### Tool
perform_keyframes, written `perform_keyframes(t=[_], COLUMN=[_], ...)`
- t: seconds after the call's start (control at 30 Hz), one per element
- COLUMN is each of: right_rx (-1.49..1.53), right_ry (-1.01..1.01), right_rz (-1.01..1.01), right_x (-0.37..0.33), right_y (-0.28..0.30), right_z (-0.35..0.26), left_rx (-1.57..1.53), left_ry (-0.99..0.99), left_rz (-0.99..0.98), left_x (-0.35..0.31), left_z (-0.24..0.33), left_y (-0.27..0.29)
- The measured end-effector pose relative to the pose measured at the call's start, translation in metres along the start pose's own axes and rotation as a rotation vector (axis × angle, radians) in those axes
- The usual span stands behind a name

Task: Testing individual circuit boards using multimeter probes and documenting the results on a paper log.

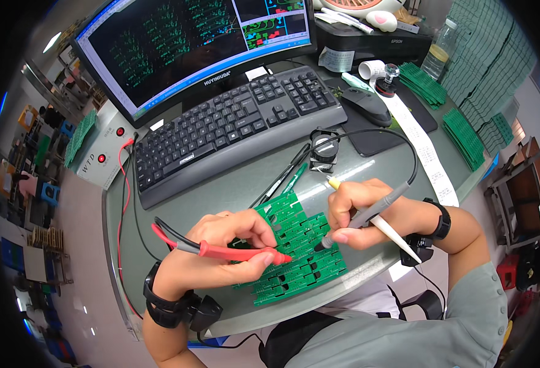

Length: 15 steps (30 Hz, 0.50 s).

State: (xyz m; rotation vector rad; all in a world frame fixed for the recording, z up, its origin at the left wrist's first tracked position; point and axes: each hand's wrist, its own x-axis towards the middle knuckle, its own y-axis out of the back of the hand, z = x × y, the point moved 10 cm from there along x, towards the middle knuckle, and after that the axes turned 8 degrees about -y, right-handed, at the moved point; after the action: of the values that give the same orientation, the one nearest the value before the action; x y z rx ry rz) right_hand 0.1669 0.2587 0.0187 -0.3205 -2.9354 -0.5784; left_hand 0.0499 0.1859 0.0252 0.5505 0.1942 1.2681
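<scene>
A green circuit board panel (328,267) with rows of small parts lies on the table in front of me. My left hand (224,236) grips a red test probe (221,252), whose tip end points right and meets the panel around its middle. From the other side, my right hand (368,211) holds a grey test probe (377,207) with a black tip end, slanting down to the panel close by the red one. That same hand also keeps a white tapered pen-like stick (396,236) with a yellow end. Whether the metal tips touch the board is too small to tell.
Behind the panel are a black keyboard (233,122), a monitor (190,49) and a mouse (366,105). A red-buttoned test box (107,147) stands left. Tweezers (282,178) lie beyond the panel. Right are a paper strip (423,147) and stacked green boards (464,140).
</scene>
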Motion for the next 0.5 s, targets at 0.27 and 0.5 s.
perform_keyframes(t=[0.27, 0.5], right_rx=[0.088, 0.111], right_ry=[-0.010, 0.012], right_rz=[0.042, 0.047], right_x=[-0.0011, -0.0007], right_y=[-0.0044, -0.0052], right_z=[0.0078, 0.0106], left_rx=[0.046, 0.082], left_ry=[0.048, 0.006], left_rz=[0.043, 0.042], left_x=[-0.0032, -0.0011], left_z=[-0.0042, 0.0020], left_y=[0.0036, 0.0035])
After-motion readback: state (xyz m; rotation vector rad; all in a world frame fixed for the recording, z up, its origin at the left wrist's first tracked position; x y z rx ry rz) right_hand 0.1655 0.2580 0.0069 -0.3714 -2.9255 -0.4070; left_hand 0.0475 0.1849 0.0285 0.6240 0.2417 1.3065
